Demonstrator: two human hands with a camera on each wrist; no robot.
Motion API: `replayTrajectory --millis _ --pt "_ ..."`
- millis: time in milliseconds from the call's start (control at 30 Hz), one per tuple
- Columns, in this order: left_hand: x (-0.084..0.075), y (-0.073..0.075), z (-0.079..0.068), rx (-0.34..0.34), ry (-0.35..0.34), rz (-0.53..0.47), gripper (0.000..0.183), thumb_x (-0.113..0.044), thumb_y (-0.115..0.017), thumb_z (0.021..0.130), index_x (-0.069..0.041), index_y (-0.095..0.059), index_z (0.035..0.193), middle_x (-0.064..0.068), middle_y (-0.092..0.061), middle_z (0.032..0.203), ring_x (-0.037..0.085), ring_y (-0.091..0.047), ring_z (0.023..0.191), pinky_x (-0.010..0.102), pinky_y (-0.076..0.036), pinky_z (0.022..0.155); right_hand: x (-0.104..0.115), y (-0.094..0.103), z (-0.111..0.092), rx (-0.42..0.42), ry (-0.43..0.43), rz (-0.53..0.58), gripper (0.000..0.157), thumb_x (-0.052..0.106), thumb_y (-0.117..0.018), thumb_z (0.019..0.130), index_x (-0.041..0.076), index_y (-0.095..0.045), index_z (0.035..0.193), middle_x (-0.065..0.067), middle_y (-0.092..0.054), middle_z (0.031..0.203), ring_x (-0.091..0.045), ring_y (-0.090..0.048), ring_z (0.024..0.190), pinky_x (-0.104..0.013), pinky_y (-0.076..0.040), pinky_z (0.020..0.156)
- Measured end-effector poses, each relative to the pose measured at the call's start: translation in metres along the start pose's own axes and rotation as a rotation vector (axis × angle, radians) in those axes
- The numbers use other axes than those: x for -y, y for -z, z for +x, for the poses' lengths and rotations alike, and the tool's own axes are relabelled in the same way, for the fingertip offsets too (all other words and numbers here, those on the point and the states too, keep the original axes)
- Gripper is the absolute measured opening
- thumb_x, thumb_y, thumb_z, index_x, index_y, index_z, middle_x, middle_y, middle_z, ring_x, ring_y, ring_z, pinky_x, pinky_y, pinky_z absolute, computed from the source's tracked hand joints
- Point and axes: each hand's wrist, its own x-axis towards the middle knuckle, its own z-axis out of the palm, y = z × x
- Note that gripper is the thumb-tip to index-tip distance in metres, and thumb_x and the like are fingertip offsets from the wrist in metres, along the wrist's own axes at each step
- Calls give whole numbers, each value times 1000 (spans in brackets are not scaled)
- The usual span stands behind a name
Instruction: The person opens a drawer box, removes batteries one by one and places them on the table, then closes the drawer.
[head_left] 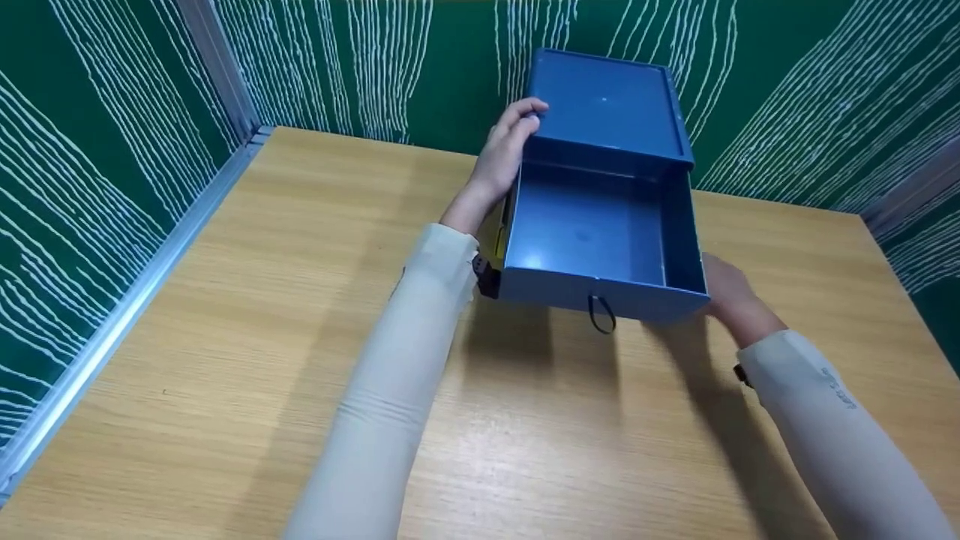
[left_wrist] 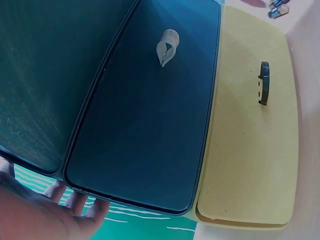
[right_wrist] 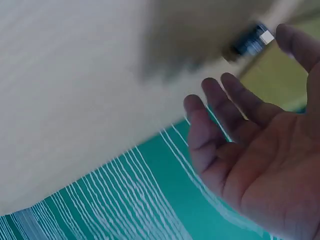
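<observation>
A blue drawer unit (head_left: 600,97) stands on the table, its top drawer (head_left: 585,225) pulled out, with a black loop handle (head_left: 602,315) on the front. Below that drawer, the left wrist view shows a dark blue drawer front (left_wrist: 135,125) with a pale loop and a yellow drawer front (left_wrist: 245,140) with a black handle. My left hand (head_left: 502,154) holds the unit's upper left edge, its fingers against the side. My right hand (right_wrist: 270,160), beside the drawer's front right corner, has loosely bent fingers and holds nothing; the drawer partly hides it in the head view.
A wooden table (head_left: 285,360) lies under the unit. Green walls (head_left: 450,67) with white streaks rise behind it and at the sides. A metal rail (head_left: 135,300) runs along the left edge. A dark wrist device (right_wrist: 252,40) shows blurred in the right wrist view.
</observation>
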Motion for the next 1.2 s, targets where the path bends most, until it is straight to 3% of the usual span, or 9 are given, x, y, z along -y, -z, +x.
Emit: replayTrajectory --millis 133,233,333,500,667,800,967,1100,1200 --pt "-12 -1 -7 2 1 6 29 -20 -30 94 -17 -44 119 -4 -34 134 7 -32 116 25 -26 96 10 28 -9 -124 -20 114 36 27 -48 86 2 -51 112 -21 -54 106 -32 -52 88 -44 -43 68" --pt "-19 -1 -12 -5 -8 1 30 -18 -29 94 -13 -44 120 -2 -35 133 8 -33 115 23 -26 95 23 47 -21 -288 -41 257 32 33 -46 87 8 -56 104 -11 -57 94 -23 -53 76 -31 -44 58" --pt "-21 0 -13 -11 -18 1 31 -16 -28 94 -11 -44 120 -1 -36 133 8 -34 115 22 -26 95 38 60 -34 -479 6 389 29 34 -48 87 10 -60 96 -3 -57 82 -15 -52 66 -19 -42 52" --pt "-20 2 -13 -7 5 0 30 -18 -28 94 -13 -43 120 -3 -36 132 8 -33 115 23 -26 95 74 74 -64 -768 169 571 17 17 -55 84 2 -63 84 1 -53 65 -10 -43 53 -16 -34 48" --pt "-19 3 -12 9 27 -26 29 -19 -27 95 -16 -44 119 -5 -35 131 8 -34 114 24 -27 94 108 69 -90 -992 381 527 11 2 -57 78 -4 -61 70 -2 -51 58 -3 -38 49 -15 -30 48" --pt "-18 4 -12 23 36 -53 29 -20 -26 95 -18 -44 118 -5 -34 131 9 -34 115 26 -27 93 126 56 -104 -1016 521 403 11 5 -57 74 -3 -60 66 -6 -54 58 0 -41 54 -11 -32 52" --pt "-18 3 -13 19 33 -46 30 -21 -26 95 -18 -43 119 -5 -33 132 10 -33 116 27 -26 95 142 35 -114 -914 665 225 13 14 -55 74 5 -62 67 -2 -58 60 -6 -47 53 -14 -35 50" --pt "-17 1 -14 17 29 -38 30 -21 -25 95 -17 -43 119 -5 -33 133 10 -33 117 28 -26 97 148 19 -118 -774 615 32 12 21 -55 75 13 -62 70 3 -62 62 -4 -51 51 -17 -38 45" --pt "-16 0 -14 19 31 -36 30 -21 -25 95 -17 -43 119 -5 -33 133 9 -33 116 27 -27 96 150 11 -119 -691 534 -22 10 25 -56 75 16 -60 71 5 -60 61 -2 -50 50 -19 -38 44"
